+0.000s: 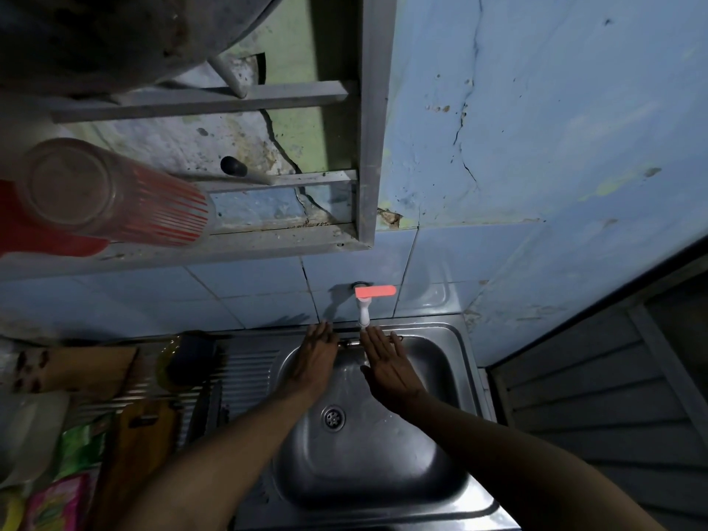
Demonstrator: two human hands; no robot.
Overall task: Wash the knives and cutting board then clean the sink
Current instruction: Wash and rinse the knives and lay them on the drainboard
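Dim frame, lots lost in shadow. Both hands over the sink (456, 381) basin, just below the tap (364, 314): left hand (316, 360) back-up, fingers straight and together, holding nothing; right hand (390, 367) palm-up, fingers straight, holding nothing. The two hands are apart. Can't tell whether water is running. Drain (334, 416) sits mid-basin, between the forearms.

Left of the sink, on the ribbed drainboard (249, 373): cutting board (134, 446), brown, partly hidden by clutter; knives not made out. Packets (72, 473) at the far left are cut off, print unreadable. Dark bottle-like shape (184, 362) behind the board, unclear.

Above the sink: shelf frame (367, 128), glass (111, 191) with red stripes, cracked blue wall (536, 128).
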